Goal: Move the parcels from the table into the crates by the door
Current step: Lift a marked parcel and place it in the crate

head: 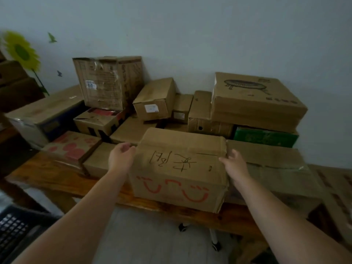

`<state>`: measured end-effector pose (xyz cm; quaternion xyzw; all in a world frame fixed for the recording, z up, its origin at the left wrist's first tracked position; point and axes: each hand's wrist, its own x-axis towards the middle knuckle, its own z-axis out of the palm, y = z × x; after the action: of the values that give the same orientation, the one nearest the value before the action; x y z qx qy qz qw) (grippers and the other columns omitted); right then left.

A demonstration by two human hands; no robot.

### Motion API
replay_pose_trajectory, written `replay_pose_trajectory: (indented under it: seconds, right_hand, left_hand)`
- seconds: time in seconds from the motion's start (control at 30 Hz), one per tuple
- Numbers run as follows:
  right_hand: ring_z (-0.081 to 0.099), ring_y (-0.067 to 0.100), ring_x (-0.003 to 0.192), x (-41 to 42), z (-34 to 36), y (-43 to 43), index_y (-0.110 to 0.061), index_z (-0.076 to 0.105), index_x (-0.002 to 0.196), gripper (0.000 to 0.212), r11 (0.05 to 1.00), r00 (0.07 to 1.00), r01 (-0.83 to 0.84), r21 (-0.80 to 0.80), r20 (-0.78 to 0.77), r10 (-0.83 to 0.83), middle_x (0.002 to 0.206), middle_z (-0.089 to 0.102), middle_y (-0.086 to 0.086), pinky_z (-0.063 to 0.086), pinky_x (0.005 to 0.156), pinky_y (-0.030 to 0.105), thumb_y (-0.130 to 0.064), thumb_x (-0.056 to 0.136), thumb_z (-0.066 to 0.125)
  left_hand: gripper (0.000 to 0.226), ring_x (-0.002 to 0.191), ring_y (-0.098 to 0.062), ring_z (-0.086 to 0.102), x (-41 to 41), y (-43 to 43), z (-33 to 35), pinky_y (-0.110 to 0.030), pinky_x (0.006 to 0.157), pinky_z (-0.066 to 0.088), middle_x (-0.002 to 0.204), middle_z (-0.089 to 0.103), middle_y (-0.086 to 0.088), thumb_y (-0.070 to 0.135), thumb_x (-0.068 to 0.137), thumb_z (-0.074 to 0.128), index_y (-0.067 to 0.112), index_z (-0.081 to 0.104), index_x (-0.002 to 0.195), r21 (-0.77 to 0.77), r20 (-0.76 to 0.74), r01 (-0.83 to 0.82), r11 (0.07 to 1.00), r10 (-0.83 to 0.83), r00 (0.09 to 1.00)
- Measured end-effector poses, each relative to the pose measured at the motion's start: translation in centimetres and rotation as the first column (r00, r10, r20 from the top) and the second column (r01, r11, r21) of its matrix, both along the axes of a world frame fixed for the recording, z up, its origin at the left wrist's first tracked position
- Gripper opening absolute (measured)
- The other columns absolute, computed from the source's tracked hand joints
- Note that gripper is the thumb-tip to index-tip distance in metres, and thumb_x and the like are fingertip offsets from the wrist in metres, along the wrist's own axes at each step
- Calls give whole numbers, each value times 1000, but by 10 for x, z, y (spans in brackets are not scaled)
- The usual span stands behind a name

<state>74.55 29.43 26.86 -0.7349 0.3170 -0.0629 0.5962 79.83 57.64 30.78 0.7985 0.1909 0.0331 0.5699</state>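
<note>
Pale blue-grey wall backs a wooden counter (47,174) loaded with cardboard parcels, several stacked two high.

**Task item.** The handwritten parcel (181,168), a brown carton with black marker characters on top and red smile marks on its near face, sits at the near edge of the counter, directly between the two sets of fingers.

**Grip.** The left hand (122,159) is applied to the left end; its fingers (123,148) curl against the upper edge of that face. The right hand (235,166) takes the right end, thumb laid on the top face and fingers hooked over the far corner. Both hands are therefore clasping the carton. The opposed end grip is probably used because the carton is too wide for one hand, and squeezing both ends keeps it level. Whether its base is clear of the counter cannot be determined.

**Surroundings.**
- Just left of the left fingers lies a flat red-blotched carton (72,147).
- Beyond the left fingers, a tall carton (106,82) stands against the wall.
- Beyond the right fingers, a green carton (266,138) carries a large flat carton.
- Well below the left fingers, a black lattice crate (13,231) is partly in view. It is probably a destination crate; no door is visible.

**Status.** Judged from the full counter, the task is at an early stage.
</note>
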Motion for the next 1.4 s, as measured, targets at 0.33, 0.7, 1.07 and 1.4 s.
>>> replay_pose_trajectory:
  seconds: [0.33, 0.7, 1.07, 1.4]
  right_hand:
    - [52, 32, 120, 45, -10, -13, -15, 40, 143, 61, 1000, 982, -11, -24, -187, 6, 138, 50, 10, 44, 101, 48, -35, 89, 61]
    - [55, 33, 112, 49, -10, -2, -12, 45, 138, 54, 998, 975, 48, 39, -220, -38, 128, 57, 13, 45, 98, 47, -34, 91, 61]
    - [58, 27, 107, 5, 31, 40, -18, 56, 129, 38, 981, 980, 196, 0, 22, -196, 119, 63, 5, 46, 96, 45, -27, 93, 60]
    - [58, 28, 113, -57, -3, 61, -17, 56, 120, 35, 980, 967, 158, 119, 183, -178, 121, 62, 9, 44, 100, 54, -7, 88, 63]
  left_hand:
    - [55, 131, -29, 40, 66, -1, -18, -43, 107, 34, 143, 43, -9, 27, 94, 57, 17, 37, 145, 18, -164, 145, 989, -140, 976]
    - [59, 114, -32, 49, 89, -1, -23, -37, 86, 34, 129, 53, -14, 41, 87, 65, 6, 50, 132, -84, -442, 311, 947, -316, 840]
    - [42, 104, -30, 53, 71, 39, -22, -46, 92, 42, 113, 59, -8, 35, 85, 69, 17, 55, 120, -264, -191, 367, 892, -421, 887]
    - [34, 109, -21, 55, 16, 75, -53, -40, 95, 44, 109, 60, 3, 13, 85, 68, 22, 52, 114, -313, -76, 471, 825, -516, 853]
